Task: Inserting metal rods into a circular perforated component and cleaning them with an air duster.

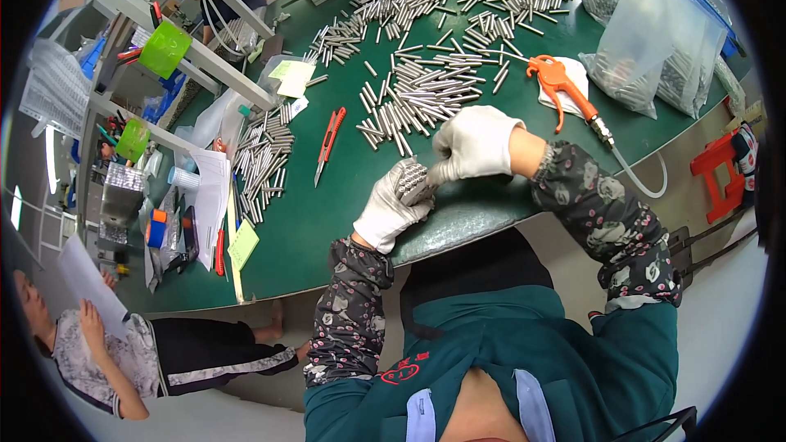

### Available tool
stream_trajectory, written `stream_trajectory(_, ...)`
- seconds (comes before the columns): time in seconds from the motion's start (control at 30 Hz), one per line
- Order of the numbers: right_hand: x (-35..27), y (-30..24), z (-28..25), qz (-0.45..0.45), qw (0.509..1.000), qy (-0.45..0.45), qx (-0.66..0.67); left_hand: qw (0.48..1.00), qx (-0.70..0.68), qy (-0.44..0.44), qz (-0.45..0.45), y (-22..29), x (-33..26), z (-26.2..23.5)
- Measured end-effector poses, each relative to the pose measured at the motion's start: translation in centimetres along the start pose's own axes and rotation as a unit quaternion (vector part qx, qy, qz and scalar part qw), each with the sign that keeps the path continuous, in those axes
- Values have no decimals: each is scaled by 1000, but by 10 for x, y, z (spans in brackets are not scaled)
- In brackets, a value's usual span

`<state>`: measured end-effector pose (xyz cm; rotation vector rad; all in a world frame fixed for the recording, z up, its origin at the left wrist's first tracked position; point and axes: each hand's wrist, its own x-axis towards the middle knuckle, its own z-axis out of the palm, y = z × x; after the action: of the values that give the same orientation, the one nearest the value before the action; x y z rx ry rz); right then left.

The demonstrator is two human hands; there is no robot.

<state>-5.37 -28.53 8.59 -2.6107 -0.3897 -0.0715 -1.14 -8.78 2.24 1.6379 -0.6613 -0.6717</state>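
Observation:
My left hand [391, 211], in a white glove, is closed around a small grey piece with a pattern of dark marks [413, 182] near the table's front edge. I cannot tell whether it is a bundle of pin ends or a perforated block. My right hand [477, 146], also gloved, is bent into a pinch just right of it, fingertips touching or nearly touching the piece; what they hold is hidden. Just beyond my hands lies a loose heap of short steel pins [430, 90]. A red utility knife [329, 143] rests left of the heap.
More pins lie in a far heap [393, 8] and a left pile [260, 160]. An orange air blow gun [565, 90] with a hose lies right, beside plastic bags [630, 57] of pins. Papers [211, 196] edge the green table [311, 237]. A person [106, 336] holds a sheet at left.

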Motion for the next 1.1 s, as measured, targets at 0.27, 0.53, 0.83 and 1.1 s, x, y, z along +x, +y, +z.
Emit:
stream_trajectory(0.27,-1,-3,-10,-3,999,-19,41,999,-37,-3,-11,7,1,6)
stream_trajectory(0.53,6,1,-12,25,998,-18,45,1000,21,5,16,2,2,3)
stream_trajectory(0.83,15,10,-11,42,994,-81,63,998,-1,-20,-59,7,1,1)
stream_trajectory(1.1,12,14,-13,40,995,-82,27,1000,-13,-5,-23,1,2,3)
